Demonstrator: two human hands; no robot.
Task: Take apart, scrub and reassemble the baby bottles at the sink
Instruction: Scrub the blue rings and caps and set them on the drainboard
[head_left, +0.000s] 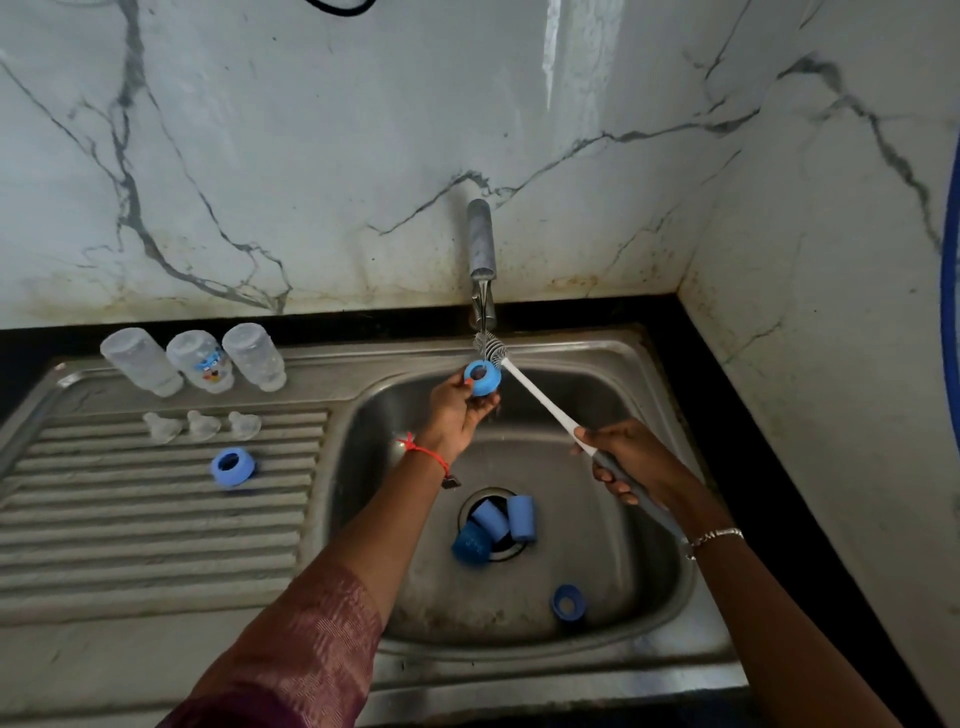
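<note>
Currently left hand (457, 413) pinches blue screw ring (493, 383), right hand (631, 462) grips bottle brush (540, 399); wet ring may slip.

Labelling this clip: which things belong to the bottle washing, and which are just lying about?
In the job: blue plastic collar ring in left hand; white-and-grey bottle brush in right hand; three clear plastic bottles; three clear teats; three blue plastic caps; steel tap.
Lying about: black cable at top; blue curved strip, far right.
</note>
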